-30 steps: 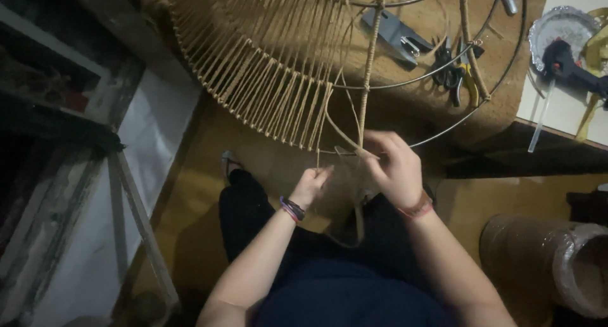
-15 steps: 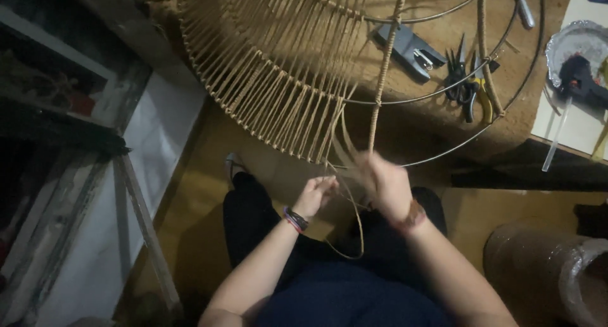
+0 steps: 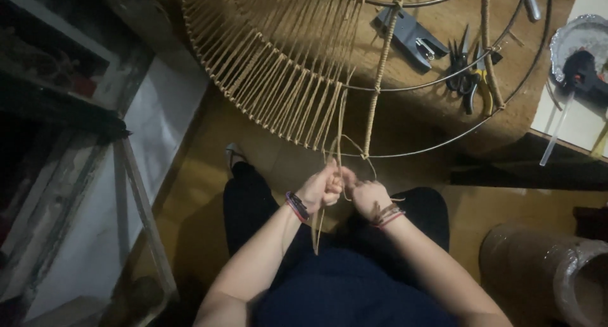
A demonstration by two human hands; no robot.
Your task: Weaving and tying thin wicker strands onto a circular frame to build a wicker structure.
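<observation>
Both hands have dropped away from the wire frame [image 3: 437, 148] and come together below its rim. A second ago the right hand [image 3: 370, 197] was raised against the lowest ring, gripping the rattan strand [image 3: 339, 137] at the wrapped spoke; now it sits lower, knuckle to knuckle with the left hand [image 3: 322, 189]. The strand, which looped beneath the hands before, now runs taut from the rim into the left fist, its tail hanging down
</observation>
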